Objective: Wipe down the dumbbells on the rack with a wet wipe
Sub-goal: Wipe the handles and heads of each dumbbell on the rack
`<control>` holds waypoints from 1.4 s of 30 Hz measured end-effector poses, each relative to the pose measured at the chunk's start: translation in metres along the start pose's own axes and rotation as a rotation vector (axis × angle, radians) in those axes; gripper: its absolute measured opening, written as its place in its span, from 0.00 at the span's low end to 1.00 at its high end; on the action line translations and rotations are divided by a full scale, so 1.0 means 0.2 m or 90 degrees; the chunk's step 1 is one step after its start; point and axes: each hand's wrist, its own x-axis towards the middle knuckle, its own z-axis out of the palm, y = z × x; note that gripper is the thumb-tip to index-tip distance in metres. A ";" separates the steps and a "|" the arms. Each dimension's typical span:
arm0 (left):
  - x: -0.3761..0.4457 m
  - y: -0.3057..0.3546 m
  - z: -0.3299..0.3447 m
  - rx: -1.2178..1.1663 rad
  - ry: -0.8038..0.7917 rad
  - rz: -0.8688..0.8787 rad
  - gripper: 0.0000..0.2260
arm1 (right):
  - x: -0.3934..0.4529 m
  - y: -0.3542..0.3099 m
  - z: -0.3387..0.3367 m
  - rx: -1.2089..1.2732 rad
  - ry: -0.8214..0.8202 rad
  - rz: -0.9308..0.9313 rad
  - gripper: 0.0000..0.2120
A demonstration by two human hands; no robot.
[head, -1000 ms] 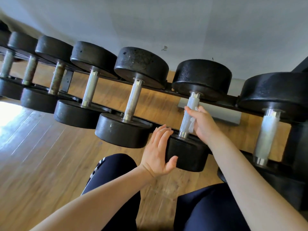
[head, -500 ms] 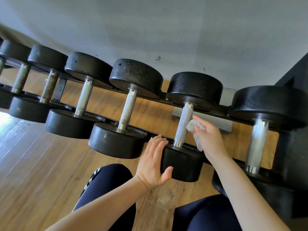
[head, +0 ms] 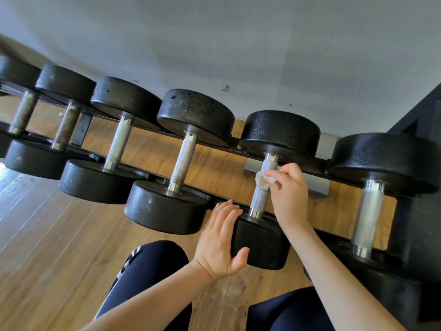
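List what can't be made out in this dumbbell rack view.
Head view only:
- Wet wipe: mostly hidden by the right hand.
- Near dumbbell head: partly covered by the left hand.
- Rack: cut off at both edges.
- Weight markings: none legible.

1. Bright, even daylight; strongest at the far left edge, where the wooden floor washes out in white glare.
2. Soft sheen on the steel dumbbell handles; black weight heads keep their surface grain.
3. Shadows weak and diffuse; wall flat grey.
4. Wide-angle bowing and tilt; edges slightly soft.
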 end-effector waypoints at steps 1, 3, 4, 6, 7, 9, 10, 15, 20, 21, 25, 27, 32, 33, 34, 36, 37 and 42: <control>0.00 0.00 0.00 -0.001 0.001 0.000 0.30 | 0.00 0.01 0.00 -0.018 -0.008 -0.038 0.06; 0.00 0.00 0.00 -0.004 0.002 0.000 0.30 | -0.02 0.02 -0.01 -0.055 -0.060 -0.111 0.09; 0.00 0.00 0.00 -0.005 0.004 0.000 0.30 | -0.02 0.03 -0.02 -0.081 -0.097 -0.141 0.10; 0.00 0.00 0.00 -0.006 0.007 0.001 0.30 | -0.03 0.04 -0.02 -0.143 -0.157 -0.182 0.14; 0.01 0.00 0.00 -0.007 0.006 0.001 0.30 | -0.03 0.04 -0.02 -0.170 -0.174 -0.194 0.16; 0.00 0.00 0.00 -0.007 0.005 0.003 0.29 | -0.01 0.03 -0.01 -0.202 -0.182 -0.213 0.19; 0.00 0.00 0.00 -0.007 0.005 0.004 0.29 | 0.00 0.02 -0.01 -0.207 -0.169 -0.226 0.19; 0.00 0.00 0.00 -0.006 0.011 0.009 0.29 | 0.02 0.06 -0.02 -0.134 -0.054 -0.261 0.15; 0.00 -0.01 0.01 -0.012 0.009 0.011 0.29 | 0.07 0.09 -0.01 -0.154 -0.043 -0.245 0.15; 0.00 -0.01 0.01 -0.012 0.009 0.011 0.29 | 0.07 0.10 0.00 -0.160 -0.054 -0.236 0.16; -0.01 -0.01 0.01 -0.010 0.005 0.008 0.29 | 0.07 0.09 -0.01 -0.160 -0.052 -0.158 0.16; 0.00 -0.01 0.01 -0.007 0.002 0.007 0.30 | 0.10 0.07 -0.01 -0.135 -0.048 -0.105 0.12; 0.00 -0.01 0.01 -0.014 0.009 0.011 0.29 | 0.10 0.07 0.00 -0.197 -0.125 -0.209 0.23; 0.00 -0.01 0.01 -0.015 0.011 0.011 0.29 | 0.10 0.09 -0.01 -0.196 -0.124 -0.201 0.23; 0.00 -0.01 0.01 -0.015 0.011 0.012 0.29 | 0.10 0.09 -0.02 -0.187 -0.128 -0.182 0.23; 0.01 -0.01 0.01 -0.016 0.009 0.012 0.29 | 0.10 0.08 -0.03 -0.164 -0.114 -0.135 0.18; 0.00 -0.01 0.01 -0.017 0.007 0.009 0.29 | 0.10 0.07 -0.02 -0.161 -0.107 -0.128 0.15; 0.00 -0.02 0.01 -0.019 -0.002 0.009 0.29 | 0.06 0.01 0.01 -0.230 -0.172 -0.213 0.20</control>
